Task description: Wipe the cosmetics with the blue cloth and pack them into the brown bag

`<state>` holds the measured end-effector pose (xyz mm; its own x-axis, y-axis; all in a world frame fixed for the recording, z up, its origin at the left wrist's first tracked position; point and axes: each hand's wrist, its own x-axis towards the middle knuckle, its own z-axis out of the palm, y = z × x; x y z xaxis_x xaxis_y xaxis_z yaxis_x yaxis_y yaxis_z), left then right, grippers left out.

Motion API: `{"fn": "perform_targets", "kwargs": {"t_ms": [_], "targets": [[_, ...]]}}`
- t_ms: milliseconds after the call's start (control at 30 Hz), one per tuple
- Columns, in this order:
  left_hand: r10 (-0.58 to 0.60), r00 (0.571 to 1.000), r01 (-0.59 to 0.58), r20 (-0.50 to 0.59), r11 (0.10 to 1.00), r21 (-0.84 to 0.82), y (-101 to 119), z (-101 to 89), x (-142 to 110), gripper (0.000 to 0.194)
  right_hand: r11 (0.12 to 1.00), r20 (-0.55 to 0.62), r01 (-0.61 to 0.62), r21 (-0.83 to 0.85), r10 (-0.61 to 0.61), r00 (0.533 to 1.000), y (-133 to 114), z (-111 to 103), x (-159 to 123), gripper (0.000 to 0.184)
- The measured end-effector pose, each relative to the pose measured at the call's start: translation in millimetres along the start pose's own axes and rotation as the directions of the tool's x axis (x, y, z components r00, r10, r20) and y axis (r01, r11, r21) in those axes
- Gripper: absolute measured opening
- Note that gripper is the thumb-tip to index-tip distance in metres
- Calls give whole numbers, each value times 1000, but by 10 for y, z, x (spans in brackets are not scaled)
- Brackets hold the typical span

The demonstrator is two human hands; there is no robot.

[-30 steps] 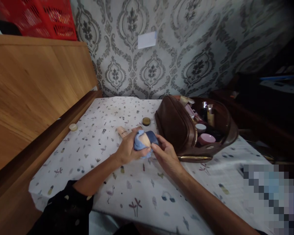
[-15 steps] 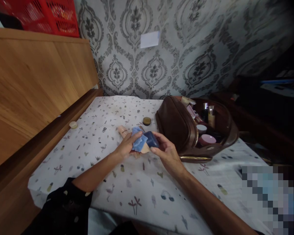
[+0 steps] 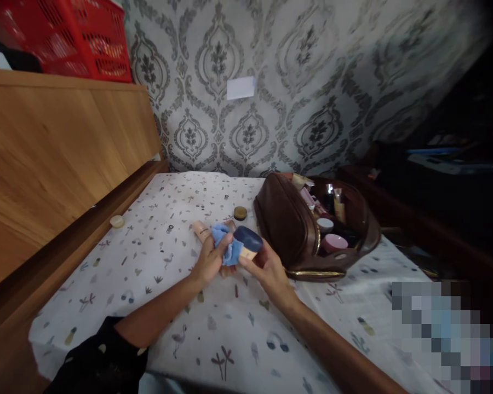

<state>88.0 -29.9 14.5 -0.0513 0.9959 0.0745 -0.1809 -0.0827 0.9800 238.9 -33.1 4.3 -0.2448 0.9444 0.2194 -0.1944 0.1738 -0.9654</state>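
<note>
My left hand (image 3: pixel 209 259) is closed on a crumpled light-blue cloth (image 3: pixel 231 253). The cloth presses against the side of a small jar (image 3: pixel 247 241) with a dark blue lid and a cream-coloured body. My right hand (image 3: pixel 268 266) grips that jar from the right, thumb in front. A pinkish-beige tube (image 3: pixel 201 231) lies just beyond my left hand, partly hidden by it. Behind the cloth, another small item shows only in part. A small round pot with a dark rim and olive-gold top (image 3: pixel 240 212) rests farther back on the patterned cloth.
An open brown cosmetics bag (image 3: pixel 285 219) full of tubes and jars stands to the right. One pale round item (image 3: pixel 117 221) sits at the table's left edge. A wooden cabinet (image 3: pixel 66 126) with a red basket (image 3: pixel 102 46) borders the left; a patterned wall rises behind.
The jar has turned so that more of its lid top and cream body shows. The cloth has shifted along its side. My view has tilted slightly up and moved right.
</note>
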Motion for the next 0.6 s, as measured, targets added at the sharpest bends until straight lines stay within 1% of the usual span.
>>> {"fn": "perform_targets", "kwargs": {"t_ms": [133, 200, 267, 300, 333, 400, 433, 500, 533, 600], "targets": [[155, 988, -157, 25, 964, 214, 61, -96, 38, 52, 999, 30, 28, 25, -29, 999, -36, 34, -33, 55], [188, 979, -201, 75, 942, 270, 110, -151, 58, 49, 998, 52, 28, 51, -31, 998, -43, 33, -26, 54], [213, 962, -255, 171, 925, 282, 174, -203, 65, 45, 998, 59, 19, 60, -23, 998, -37, 23, -11, 55], [229, 945, -292, 236, 912, 287, 211, -227, 66, 46, 998, 57, 14, 54, -17, 998, -32, 15, -3, 57], [240, 921, -334, 307, 893, 302, 249, -249, 67, 55, 999, 55, 14, 36, -16, 998, -26, 7, 4, 59], [256, 864, -425, 434, 833, 354, 319, -286, 74, 77, 998, 42, 50, -44, -48, 998, -16, -11, 13, 61], [255, 836, -464, 485, 800, 380, 347, -301, 82, 79, 991, 32, 86, -106, -83, 996, -11, -21, 14, 61], [250, 793, -521, 556, 751, 405, 385, -320, 102, 69, 953, 13, 168, -250, -170, 985, 3, -41, 11, 60], [250, 779, -539, 576, 735, 410, 394, -325, 113, 63, 929, 5, 195, -315, -204, 979, 14, -53, 8, 60], [258, 768, -561, 586, 711, 423, 398, -326, 128, 54, 890, 5, 217, -400, -234, 972, 46, -75, -4, 63]]}}
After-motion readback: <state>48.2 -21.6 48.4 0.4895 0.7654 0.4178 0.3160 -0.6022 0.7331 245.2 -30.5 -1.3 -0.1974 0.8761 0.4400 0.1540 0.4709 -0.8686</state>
